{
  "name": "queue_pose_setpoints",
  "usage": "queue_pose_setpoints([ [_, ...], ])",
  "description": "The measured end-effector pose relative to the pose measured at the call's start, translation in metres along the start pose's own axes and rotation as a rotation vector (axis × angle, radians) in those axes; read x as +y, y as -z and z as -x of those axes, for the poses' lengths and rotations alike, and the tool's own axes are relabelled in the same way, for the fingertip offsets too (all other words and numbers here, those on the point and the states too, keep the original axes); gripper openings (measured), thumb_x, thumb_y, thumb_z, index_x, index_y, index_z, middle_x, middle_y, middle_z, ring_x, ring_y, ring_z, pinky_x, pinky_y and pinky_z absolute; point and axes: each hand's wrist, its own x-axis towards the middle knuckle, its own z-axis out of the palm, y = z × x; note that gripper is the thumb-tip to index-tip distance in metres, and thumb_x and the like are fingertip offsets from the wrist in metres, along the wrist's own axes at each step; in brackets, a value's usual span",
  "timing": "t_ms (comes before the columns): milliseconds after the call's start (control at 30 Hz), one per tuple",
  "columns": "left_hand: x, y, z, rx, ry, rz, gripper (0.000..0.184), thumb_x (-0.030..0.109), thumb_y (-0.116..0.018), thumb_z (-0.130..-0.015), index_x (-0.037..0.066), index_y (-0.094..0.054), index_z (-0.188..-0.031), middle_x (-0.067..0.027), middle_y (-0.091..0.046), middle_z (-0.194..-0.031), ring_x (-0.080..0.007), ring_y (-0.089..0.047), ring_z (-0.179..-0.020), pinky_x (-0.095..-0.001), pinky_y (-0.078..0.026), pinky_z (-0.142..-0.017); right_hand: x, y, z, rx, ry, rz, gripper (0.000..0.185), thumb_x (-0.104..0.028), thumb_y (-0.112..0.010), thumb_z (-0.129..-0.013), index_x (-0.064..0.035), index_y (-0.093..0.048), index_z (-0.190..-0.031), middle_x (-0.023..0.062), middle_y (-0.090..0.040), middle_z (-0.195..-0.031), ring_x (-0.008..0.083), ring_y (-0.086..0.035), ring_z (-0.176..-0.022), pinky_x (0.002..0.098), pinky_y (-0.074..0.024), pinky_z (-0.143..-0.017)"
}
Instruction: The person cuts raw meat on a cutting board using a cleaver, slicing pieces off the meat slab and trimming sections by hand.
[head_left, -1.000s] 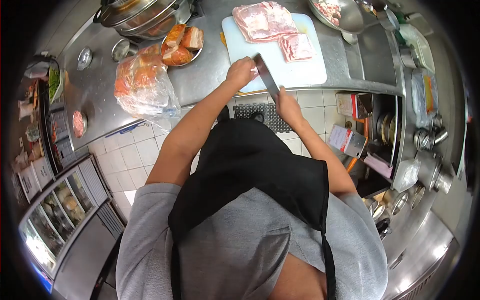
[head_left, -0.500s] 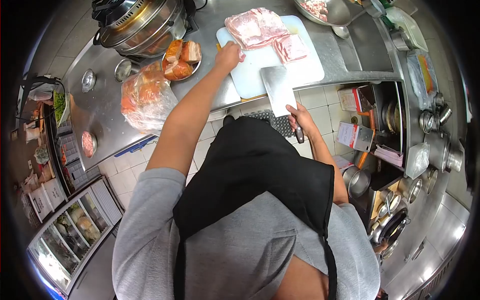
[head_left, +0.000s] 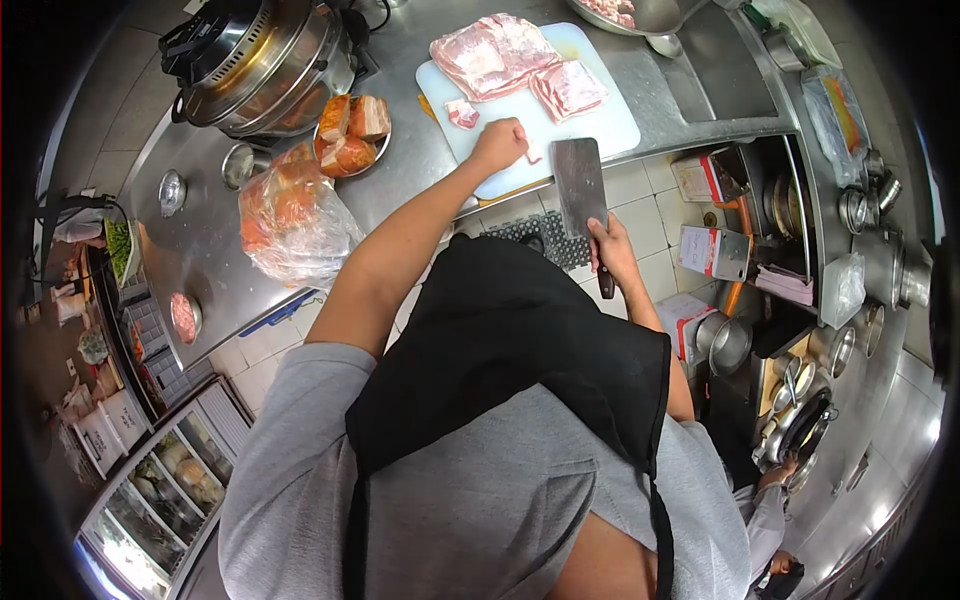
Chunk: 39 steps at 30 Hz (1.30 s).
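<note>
In the head view, my right hand grips a cleaver by its dark handle. The broad blade points away from me, just off the near edge of the white cutting board. My left hand is over the board's near left part, fingers curled closed at a small scrap of meat; the fingertips are partly hidden. Another small meat piece lies on the board's left side. Farther back is a large slab of raw pork belly, with a smaller slab against its right side.
A bowl of orange-coloured meat pieces and a plastic bag of meat stand left of the board. Behind them is a large round cooker. A metal bowl and sink lie to the right. A co-worker's sleeve shows lower right.
My left hand has left a small meat piece at the board's left and moved right and nearer to me, to another scrap. The cleaver has turned more upright and shifted slightly right.
</note>
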Motion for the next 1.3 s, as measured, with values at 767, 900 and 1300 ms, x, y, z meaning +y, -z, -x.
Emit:
queue_pose_setpoints([
  [767,0.005,0.004,-0.004,0.151,-0.24,-0.429,0.014,0.012,-0.058,-0.094,0.006,-0.069,-0.099,-0.0161,-0.067,-0.101,-0.0392,-0.068,-0.092,-0.0485,-0.056,-0.081,-0.065,-0.049,-0.046,0.111,0.234,0.996,0.033,-0.02,-0.051,-0.103,0.005,-0.053,-0.124,0.0356,-0.069,-0.094,0.0519,-0.069,-0.093,0.0604,-0.0527,-0.085],
  [900,0.01,-0.001,0.002,0.129,-0.258,-0.455,0.013,0.008,-0.055,-0.094,0.004,-0.067,-0.095,-0.0152,-0.066,-0.103,-0.0384,-0.068,-0.096,-0.0485,-0.056,-0.082,-0.066,-0.08,-0.089,0.179,0.254,0.934,0.029,-0.018,-0.052,-0.102,0.0066,-0.051,-0.117,0.0359,-0.069,-0.09,0.053,-0.068,-0.088,0.0616,-0.0528,-0.082],
  [1300,0.007,0.001,0.01,0.194,-0.101,-0.25,0.015,0.008,-0.07,-0.089,0.008,-0.065,-0.103,-0.0189,-0.059,-0.111,-0.0411,-0.064,-0.102,-0.05,-0.052,-0.09,-0.035,-0.021,-0.074,0.157,0.292,0.775,0.029,-0.023,-0.054,-0.103,0.0014,-0.053,-0.118,0.0341,-0.068,-0.088,0.0535,-0.066,-0.088,0.0602,-0.0521,-0.08],
])
